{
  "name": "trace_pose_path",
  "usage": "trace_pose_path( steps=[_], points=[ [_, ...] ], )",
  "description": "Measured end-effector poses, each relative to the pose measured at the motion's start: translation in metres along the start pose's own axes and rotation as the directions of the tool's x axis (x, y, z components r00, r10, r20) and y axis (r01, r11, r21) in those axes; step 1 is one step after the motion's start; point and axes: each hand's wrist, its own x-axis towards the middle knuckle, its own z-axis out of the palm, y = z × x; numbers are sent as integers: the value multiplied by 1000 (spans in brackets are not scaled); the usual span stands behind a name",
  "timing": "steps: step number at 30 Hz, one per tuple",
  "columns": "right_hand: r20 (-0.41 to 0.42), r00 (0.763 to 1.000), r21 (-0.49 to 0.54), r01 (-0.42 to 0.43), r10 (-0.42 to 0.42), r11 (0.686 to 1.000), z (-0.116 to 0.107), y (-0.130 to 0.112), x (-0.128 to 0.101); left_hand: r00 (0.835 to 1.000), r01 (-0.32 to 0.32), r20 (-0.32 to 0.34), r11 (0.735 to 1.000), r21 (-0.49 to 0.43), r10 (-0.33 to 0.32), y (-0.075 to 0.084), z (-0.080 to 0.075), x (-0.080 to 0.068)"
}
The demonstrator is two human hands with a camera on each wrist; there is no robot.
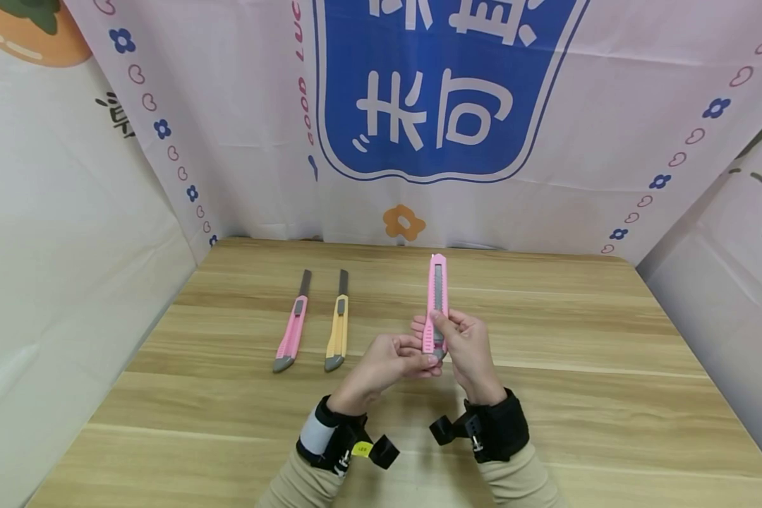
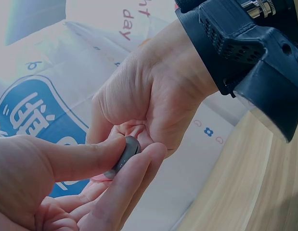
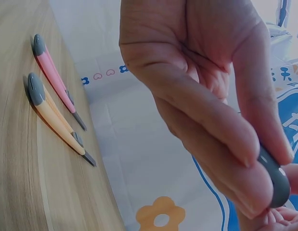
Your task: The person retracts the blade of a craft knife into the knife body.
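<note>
Both hands are holding a pink cutter [image 1: 436, 303] upright above the middle of the table [image 1: 546, 395]. The right hand [image 1: 470, 353] is gripping its body, thumb on the slider. The left hand [image 1: 384, 363] is pinching the grey end cap [image 2: 123, 155]. Toward the left edge, a second pink cutter [image 1: 292, 331] and a yellow cutter [image 1: 338, 330] are lying side by side, blades out, pointing at the far edge, clear of the hands.
</note>
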Motion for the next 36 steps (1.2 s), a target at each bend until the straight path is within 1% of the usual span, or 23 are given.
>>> trace_pose_path(
  steps=[5, 10, 20, 23, 29, 36],
  points=[
    [5, 1000, 12, 1, -1, 1000, 0, 0, 0, 1000, -1, -3, 1000, -6, 1, 0, 0, 1],
    [12, 1000, 5, -2, 1, 1000, 0, 0, -1, 1000, -8, 0, 1000, -9, 8, -1, 0, 1],
    [23, 1000, 5, -1, 1, 1000, -1, -1, -1, 1000, -4, 8, 1000, -24, 4, -1, -1, 1],
    [26, 1000, 15, -3, 3, 1000, -1, -1, -1, 1000, 3, 2, 1000, -31, -3, 0, 0, 1],
    [28, 1000, 31, -9, 8, 999, 0, -3, -1, 1000, -7, 1, 1000, -25, 7, 0, 0, 1],
    [36, 999, 10, -10, 9, 1000, 0, -3, -1, 1000, 2, 2, 999, -46, -2, 0, -1, 0]
  ],
)
